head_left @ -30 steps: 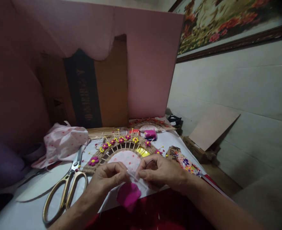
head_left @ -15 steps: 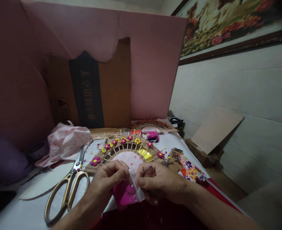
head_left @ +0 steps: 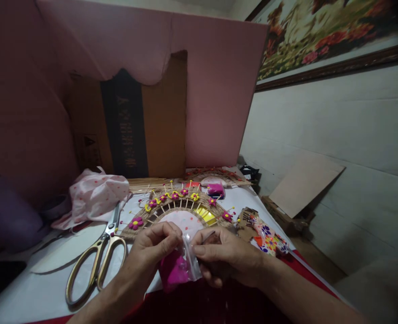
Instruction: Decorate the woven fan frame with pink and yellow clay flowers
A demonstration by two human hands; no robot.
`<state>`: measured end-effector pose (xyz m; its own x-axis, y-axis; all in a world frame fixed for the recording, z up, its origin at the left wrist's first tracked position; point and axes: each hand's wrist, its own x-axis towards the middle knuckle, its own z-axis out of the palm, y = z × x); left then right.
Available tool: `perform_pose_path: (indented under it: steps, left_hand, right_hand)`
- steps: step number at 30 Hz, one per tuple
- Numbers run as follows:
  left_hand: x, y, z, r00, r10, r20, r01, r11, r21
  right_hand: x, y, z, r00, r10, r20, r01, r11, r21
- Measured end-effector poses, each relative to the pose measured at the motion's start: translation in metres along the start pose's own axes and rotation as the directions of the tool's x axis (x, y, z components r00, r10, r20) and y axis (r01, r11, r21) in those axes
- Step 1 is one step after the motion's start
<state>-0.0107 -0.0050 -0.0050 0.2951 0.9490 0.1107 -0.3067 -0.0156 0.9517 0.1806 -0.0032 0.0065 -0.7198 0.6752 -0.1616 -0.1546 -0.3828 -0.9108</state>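
Note:
A small clear zip bag (head_left: 192, 261) with magenta clay (head_left: 174, 269) inside hangs between my hands at the near table edge. My left hand (head_left: 153, 249) pinches its upper left edge between thumb and fingers. On the other side, my right hand (head_left: 224, 254) is closed at the bag's zip edge; a thin dark item shows by its index finger, too small to name. Just beyond lies a semicircular woven twine piece (head_left: 182, 204) with magenta and yellow clay flowers and sticks, around a dotted pale centre. Large gold-handled scissors (head_left: 99, 265) rest left of my left hand.
Dotted cloth (head_left: 97, 193) lies at the back left, with bundled thin sticks (head_left: 148, 185) beside it. A magenta clay pack (head_left: 215, 190) and a second woven piece (head_left: 215, 175) sit behind. Torn cardboard (head_left: 248, 222) and a flowered packet (head_left: 269, 240) lie right. A large box (head_left: 165, 126) stands behind.
The bag's zip edge has tilted slightly and more of it shows between my hands. Both hands keep nearly the same place. The view has shifted a little.

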Motion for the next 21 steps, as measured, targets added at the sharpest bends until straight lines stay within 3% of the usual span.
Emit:
perform_pose_path:
  steps: [6,12,16,18,21]
  left_hand:
    - [0.001,0.002,0.0,0.994,0.097,0.05,-0.106,0.971,0.212]
    - [-0.006,0.007,0.005,0.977,0.206,0.053,-0.206,0.859,0.468]
    - [-0.009,0.008,0.005,0.965,0.24,0.111,-0.259,0.772,0.581]
    - [-0.01,0.011,0.006,0.928,0.348,0.137,-0.349,0.675,0.65]
    - [-0.013,0.016,0.012,0.809,0.528,0.259,-0.531,0.469,0.706]
  right_hand:
    - [0.0,-0.001,0.003,0.995,-0.071,-0.065,0.058,0.982,-0.18]
    - [-0.001,-0.004,0.007,0.985,-0.094,-0.144,0.034,0.925,-0.378]
    - [-0.001,-0.004,0.007,0.977,-0.109,-0.184,0.016,0.894,-0.447]
    - [-0.003,-0.006,0.008,0.973,-0.128,-0.192,0.028,0.891,-0.454]
    - [-0.008,-0.008,0.013,0.961,-0.19,-0.2,0.071,0.871,-0.487]
